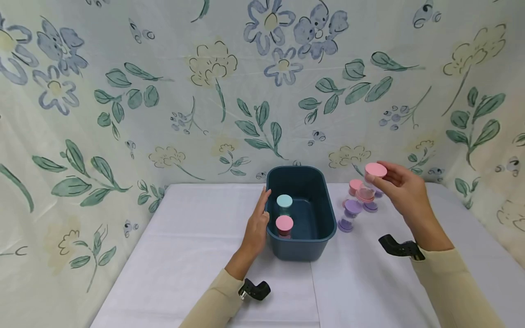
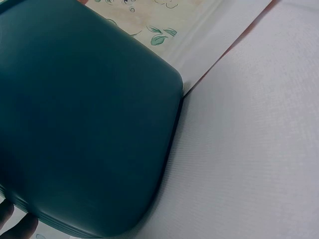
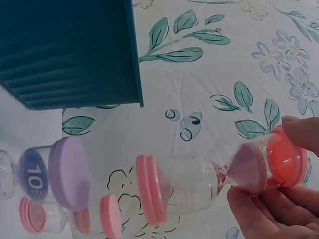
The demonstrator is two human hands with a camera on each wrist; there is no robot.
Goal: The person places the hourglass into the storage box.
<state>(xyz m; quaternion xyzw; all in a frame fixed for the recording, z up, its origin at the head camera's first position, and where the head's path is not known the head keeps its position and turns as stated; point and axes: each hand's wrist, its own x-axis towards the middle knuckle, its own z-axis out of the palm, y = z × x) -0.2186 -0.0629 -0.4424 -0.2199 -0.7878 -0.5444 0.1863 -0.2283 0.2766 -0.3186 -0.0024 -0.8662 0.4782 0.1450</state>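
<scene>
A pink-capped sand timer (image 3: 189, 181) is pinched near one end by my right hand (image 1: 404, 189), held above several other sand timers. Among those, a purple sand timer (image 1: 352, 208) stands upright and a pink sand timer (image 1: 355, 187) is behind it. My left hand (image 1: 256, 228) rests along the left side of a dark blue bin (image 1: 301, 250), its fingertips (image 2: 22, 226) touching near the rim. Inside the bin, a teal-capped sand timer (image 1: 284, 201) and a pink-capped sand timer (image 1: 284, 223) stand by the left wall.
A white cloth covers the table (image 1: 205, 228). Behind it hangs a floral curtain (image 1: 164, 114), close to the bin's far end. The sand timers outside the bin stand close together to its right; some are partly hidden behind others.
</scene>
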